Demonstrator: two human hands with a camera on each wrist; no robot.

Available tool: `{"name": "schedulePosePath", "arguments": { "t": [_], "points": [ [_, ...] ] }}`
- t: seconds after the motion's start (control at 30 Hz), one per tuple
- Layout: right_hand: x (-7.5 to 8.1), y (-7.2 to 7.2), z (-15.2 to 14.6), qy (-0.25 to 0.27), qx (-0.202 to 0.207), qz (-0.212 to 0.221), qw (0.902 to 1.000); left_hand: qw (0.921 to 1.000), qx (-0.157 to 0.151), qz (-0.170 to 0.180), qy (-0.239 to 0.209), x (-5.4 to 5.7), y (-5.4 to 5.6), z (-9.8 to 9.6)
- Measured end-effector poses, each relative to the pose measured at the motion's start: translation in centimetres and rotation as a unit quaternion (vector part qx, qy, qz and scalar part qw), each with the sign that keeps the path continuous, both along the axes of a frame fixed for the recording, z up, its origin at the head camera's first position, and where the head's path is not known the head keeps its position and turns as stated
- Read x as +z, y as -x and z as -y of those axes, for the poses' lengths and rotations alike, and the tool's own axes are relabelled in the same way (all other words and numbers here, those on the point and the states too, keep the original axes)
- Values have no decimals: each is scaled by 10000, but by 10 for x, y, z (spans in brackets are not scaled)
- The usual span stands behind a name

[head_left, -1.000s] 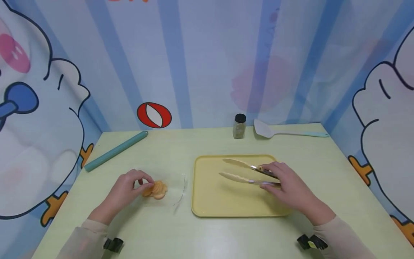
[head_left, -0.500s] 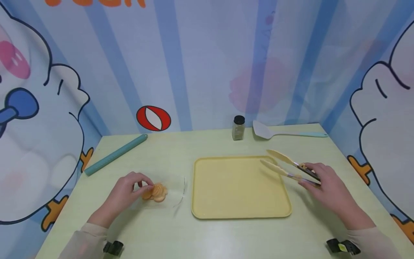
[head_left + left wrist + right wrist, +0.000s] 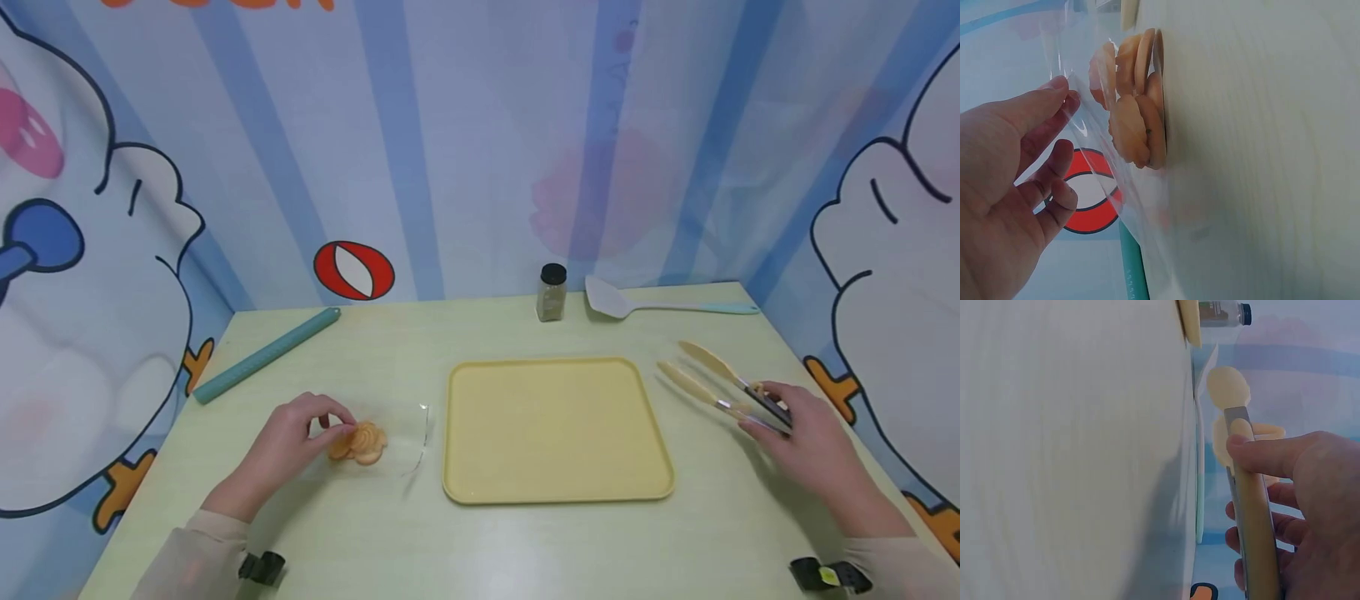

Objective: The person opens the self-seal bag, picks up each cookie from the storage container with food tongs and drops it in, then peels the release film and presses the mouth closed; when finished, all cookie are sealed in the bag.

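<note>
Thumb and forefinger of my left hand (image 3: 288,442) pinch the edge of a clear plastic bag (image 3: 1094,134). Several round, golden biscuits (image 3: 1129,125) lie clustered inside it on the table. My right hand (image 3: 810,437) grips a pair of tongs (image 3: 723,387) with cream tips and metal arms, held above the table right of the tray. Their two arms stand apart, with nothing between the tips. In the right wrist view the thumb lies along one cream-coloured arm of the tongs (image 3: 1250,506), and the fingers curl round the other side.
A yellow tray (image 3: 558,429) lies mid-table, between the hands. Behind it stand a small black-capped jar (image 3: 552,293) and a white spatula (image 3: 611,298) with a pale green handle. A teal rod (image 3: 266,354) lies at the back left. Printed cloth walls enclose the table.
My right hand has carried the tongs rightward, from above the tray to beyond its right side. The left hand keeps its pinch on the bag in the same place.
</note>
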State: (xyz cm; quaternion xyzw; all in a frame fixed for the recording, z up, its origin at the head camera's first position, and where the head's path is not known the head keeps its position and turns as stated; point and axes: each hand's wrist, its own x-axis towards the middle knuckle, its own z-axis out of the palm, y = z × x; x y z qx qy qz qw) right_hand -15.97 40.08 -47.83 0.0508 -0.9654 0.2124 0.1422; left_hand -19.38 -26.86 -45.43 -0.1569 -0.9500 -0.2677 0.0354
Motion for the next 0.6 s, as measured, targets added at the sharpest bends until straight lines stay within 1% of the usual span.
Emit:
{"name": "schedulePosePath", "arguments": {
  "t": [0.2, 0.37, 0.5, 0.6],
  "points": [
    [-2, 1, -5, -124, -163, 608, 9979, 10000, -18, -19, -25, 0, 1, 0],
    [-3, 0, -6, -140, -277, 982, 9947, 10000, -19, -75, -5, -1, 1, 1],
    [-4, 1, -7, -168, -308, 1134, 9929, 10000, -23, -88, 3, -2, 0, 1],
    [-5, 1, -7, -298, -329, 1050, 9935, 10000, -33, -83, 3, -2, 0, 2]
  ]
}}
